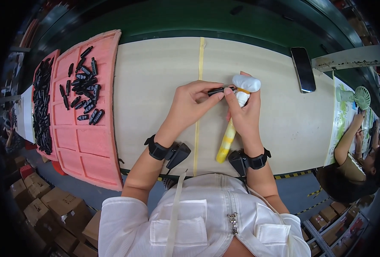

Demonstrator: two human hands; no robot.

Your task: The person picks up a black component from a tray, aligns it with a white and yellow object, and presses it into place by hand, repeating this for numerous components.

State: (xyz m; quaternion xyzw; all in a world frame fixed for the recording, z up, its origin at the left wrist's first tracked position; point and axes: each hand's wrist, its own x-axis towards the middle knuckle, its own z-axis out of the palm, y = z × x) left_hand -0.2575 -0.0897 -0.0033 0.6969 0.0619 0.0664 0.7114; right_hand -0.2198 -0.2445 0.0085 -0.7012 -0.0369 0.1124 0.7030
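Note:
My left hand (189, 105) pinches a small black tube-like part (215, 91) between thumb and fingertips, above the middle of the table. My right hand (246, 113) is closed around a mallet (247, 83). Its head is wrapped in white, an orange-brown band shows below it, and the yellow-and-white handle slants down toward me. The right thumb meets the right end of the black part, close to the mallet head. The fingers hide where part and mallet come together, so whether they touch is unclear.
Left on the pale table (155, 64) lies a pink tray (85, 147) with several loose black parts (85, 88). Beyond it, another pink tray holds a dense pile of black pieces (43, 107). A phone (303, 70) and a green fan (362, 97) are rightward, near a co-worker (352, 162).

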